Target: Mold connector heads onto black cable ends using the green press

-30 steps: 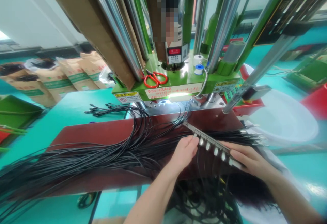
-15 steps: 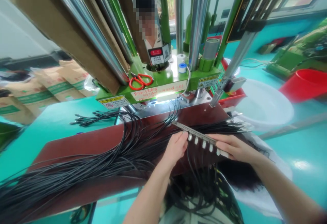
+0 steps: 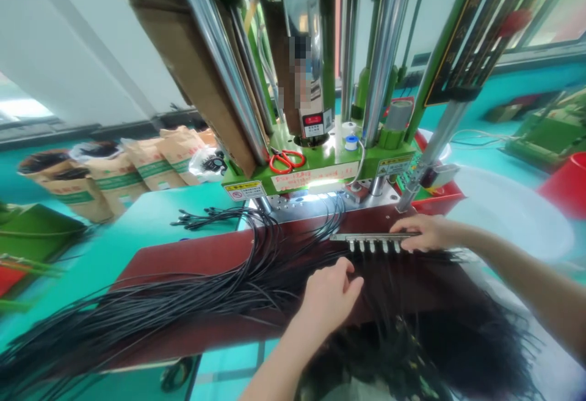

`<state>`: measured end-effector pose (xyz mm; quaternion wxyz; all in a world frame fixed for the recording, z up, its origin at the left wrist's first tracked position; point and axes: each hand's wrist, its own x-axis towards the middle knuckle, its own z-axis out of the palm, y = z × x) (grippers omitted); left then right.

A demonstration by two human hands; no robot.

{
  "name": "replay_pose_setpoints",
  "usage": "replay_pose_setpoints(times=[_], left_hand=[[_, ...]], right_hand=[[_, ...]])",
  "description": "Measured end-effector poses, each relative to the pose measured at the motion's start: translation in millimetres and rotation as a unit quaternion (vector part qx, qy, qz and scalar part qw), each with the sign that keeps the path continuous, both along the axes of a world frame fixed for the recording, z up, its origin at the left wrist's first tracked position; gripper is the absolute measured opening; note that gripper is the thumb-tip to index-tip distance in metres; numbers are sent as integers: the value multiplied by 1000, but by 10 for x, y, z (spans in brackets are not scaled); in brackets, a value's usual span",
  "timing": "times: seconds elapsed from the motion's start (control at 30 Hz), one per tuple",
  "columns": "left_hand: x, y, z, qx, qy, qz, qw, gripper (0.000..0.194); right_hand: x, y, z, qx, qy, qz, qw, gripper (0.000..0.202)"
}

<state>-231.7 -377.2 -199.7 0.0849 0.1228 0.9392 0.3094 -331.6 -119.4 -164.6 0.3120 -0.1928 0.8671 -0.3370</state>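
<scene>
My right hand (image 3: 422, 233) grips the right end of a narrow metal bar (image 3: 343, 237), thumb and fingers pinched around it. Several small silvery connectors (image 3: 373, 246) hang in a row from the bar's near edge, with dark cables faintly visible below them. The bar lies nearly level over the brown work board (image 3: 183, 253). My left hand (image 3: 332, 294) is nearer to me, below the bar and apart from it. Its fingers are loosely curled with a gap to the thumb, and nothing shows in them. A thick bundle of black cables (image 3: 206, 288) runs leftward across the board.
Behind the board stands a green press (image 3: 334, 160) with steel columns. Red-handled scissors (image 3: 287, 161) and a blue-and-white tape roll (image 3: 351, 143) lie on its plate. A white tub (image 3: 513, 205) is at right, paper sacks (image 3: 112, 184) at left. Black cables (image 3: 471, 340) hang by my lap.
My left hand has let go of the bar and drawn back toward me. The bar, still in my right hand, has turned from slanting to nearly level. The camera view has shifted.
</scene>
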Motion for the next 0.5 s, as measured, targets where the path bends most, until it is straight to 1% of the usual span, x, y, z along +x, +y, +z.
replay_pose_setpoints(times=[0.03,0.1,0.17,0.23,0.3,0.37,0.43,0.5], left_hand=[[-4,-43,18,6,5,-1,1000,19],[-27,-125,62,24,21,0,999,18],[-88,-199,114,46,47,5,998,18],[-204,-264,163,64,79,19,995,18],[-380,-317,191,73,115,43,990,18],[-592,-351,183,66,145,71,985,18],[-795,-357,130,44,161,102,981,19],[-944,-333,35,16,157,130,979,25]], right_hand=[[-79,-52,-7,8,1,14,1000,27],[-215,-170,-27,10,23,62,998,23],[-319,-286,-59,0,88,117,989,20],[-386,-369,-104,-8,159,147,976,19],[-421,-402,-157,-8,199,151,968,19],[-432,-394,-200,-4,208,150,967,21],[-439,-379,-219,7,211,141,967,21],[-468,-398,-214,14,221,114,968,24]])
